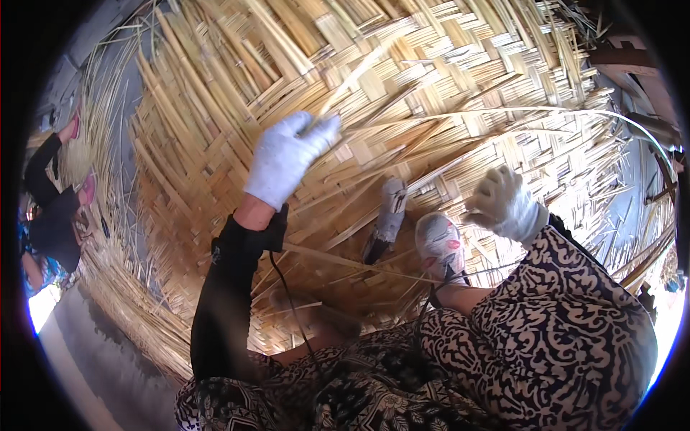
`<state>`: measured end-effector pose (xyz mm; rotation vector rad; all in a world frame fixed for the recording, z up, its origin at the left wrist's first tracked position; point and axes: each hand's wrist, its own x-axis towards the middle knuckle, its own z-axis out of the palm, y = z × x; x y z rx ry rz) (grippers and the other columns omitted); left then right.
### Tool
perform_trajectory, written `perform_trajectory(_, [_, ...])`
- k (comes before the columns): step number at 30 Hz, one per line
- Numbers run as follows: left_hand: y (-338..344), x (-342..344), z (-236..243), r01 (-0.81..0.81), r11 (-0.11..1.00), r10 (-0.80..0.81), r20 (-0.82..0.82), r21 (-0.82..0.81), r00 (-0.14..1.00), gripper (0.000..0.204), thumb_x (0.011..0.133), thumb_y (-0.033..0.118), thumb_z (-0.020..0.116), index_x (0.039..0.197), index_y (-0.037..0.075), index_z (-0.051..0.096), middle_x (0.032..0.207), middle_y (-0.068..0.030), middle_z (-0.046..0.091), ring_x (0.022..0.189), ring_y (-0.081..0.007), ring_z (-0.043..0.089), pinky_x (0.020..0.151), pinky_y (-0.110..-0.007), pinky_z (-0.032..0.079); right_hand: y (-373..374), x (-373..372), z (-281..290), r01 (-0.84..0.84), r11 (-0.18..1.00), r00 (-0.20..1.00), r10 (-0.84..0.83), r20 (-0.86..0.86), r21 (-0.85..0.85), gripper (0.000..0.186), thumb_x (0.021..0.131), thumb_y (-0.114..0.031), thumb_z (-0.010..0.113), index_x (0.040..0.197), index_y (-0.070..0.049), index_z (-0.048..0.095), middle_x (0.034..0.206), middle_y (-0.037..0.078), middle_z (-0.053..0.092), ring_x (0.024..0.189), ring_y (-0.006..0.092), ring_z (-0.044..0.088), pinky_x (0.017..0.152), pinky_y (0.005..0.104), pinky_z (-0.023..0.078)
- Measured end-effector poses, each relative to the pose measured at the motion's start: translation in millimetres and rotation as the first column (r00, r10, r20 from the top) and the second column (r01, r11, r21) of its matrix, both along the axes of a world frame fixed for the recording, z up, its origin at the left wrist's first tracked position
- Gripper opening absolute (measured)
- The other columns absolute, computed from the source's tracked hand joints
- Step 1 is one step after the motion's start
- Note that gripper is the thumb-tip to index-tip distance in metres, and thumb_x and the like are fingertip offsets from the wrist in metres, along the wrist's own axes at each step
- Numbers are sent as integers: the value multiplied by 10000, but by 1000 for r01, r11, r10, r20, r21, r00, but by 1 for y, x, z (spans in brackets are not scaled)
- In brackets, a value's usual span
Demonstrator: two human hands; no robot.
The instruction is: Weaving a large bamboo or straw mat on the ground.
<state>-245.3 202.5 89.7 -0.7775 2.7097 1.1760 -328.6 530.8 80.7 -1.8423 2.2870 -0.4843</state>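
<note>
Mat [194, 223]: centre to top
Left hand [285, 159]: left of centre
Right hand [507, 205]: right of centre
Foot [440, 241]: on mat
Co-worker [59, 226]: left edge

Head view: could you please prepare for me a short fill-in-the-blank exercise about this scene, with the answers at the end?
1. The left hand and the right hand both wear ____.
2. The strips of the mat are ____ over and under each other.
3. Another person is near the picture's ____ edge.
4. The left arm's plain sleeve is coloured ____.

Missing words: gloves; woven; left; black.
</note>
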Motion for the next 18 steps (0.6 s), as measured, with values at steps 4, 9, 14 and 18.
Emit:
perform_trajectory(4, [1,-5,48,-56,915,30,71,400,997,430,875,434,458,878,45,642,602,-2,528,514,-41,397,482,-186,312,19,19,-1,-105,981,988,85,126,163,303,551,-397,679,632,-131,558,569,-7,459,584,175,461,525,321,370])
perform_trajectory(9, [5,4,60,13,918,-48,80,395,996,344,855,379,527,875,58,648,606,8,543,539,-53,431,539,-189,363,6,36,1,-195,697,979,175,101,690,222,654,-289,671,785,-119,615,696,21,539,740,170,520,664,303,408])
perform_trajectory(14, [11,28,50,112,918,-229,278,381,933,351,809,364,584,871,22,635,672,-56,625,606,-112,557,588,-269,446,-11,36,19,-175,523,983,51,174,834,297,765,-263,603,1045,-163,592,910,33,569,896,135,519,814,291,408])
perform_trajectory(18, [0,28,50,81,931,-169,225,356,960,338,824,345,562,813,14,630,631,-58,615,586,-126,549,592,-270,446,26,45,-14,33,839,999,-33,-10,543,117,718,-230,618,738,-115,630,674,31,555,678,157,540,639,310,420])
